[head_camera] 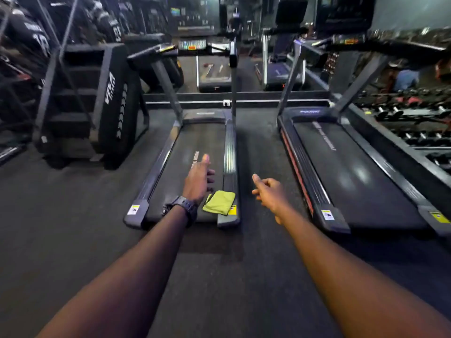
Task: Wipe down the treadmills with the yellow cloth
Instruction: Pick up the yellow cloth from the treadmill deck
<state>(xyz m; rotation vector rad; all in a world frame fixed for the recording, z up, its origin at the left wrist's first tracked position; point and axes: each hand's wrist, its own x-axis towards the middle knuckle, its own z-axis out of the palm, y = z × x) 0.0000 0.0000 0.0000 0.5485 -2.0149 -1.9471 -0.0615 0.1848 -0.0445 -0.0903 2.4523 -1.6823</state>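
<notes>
- Fingers of left hand [198, 181] loose, grasping nothing; right hand [268, 191] loosely curled, empty.
- Yellow cloth [219, 202] just right of left fingers, on treadmill [156, 172] rear edge.

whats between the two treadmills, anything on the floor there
In the head view, only bare dark floor lies between the left treadmill and right treadmill; the right hand hovers above it.

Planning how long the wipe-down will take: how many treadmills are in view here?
2 in the foreground: the left treadmill, with the yellow cloth folded on its rear right corner, and the right treadmill beside it. The mirror behind shows reflections; other machines may be hidden.
</notes>
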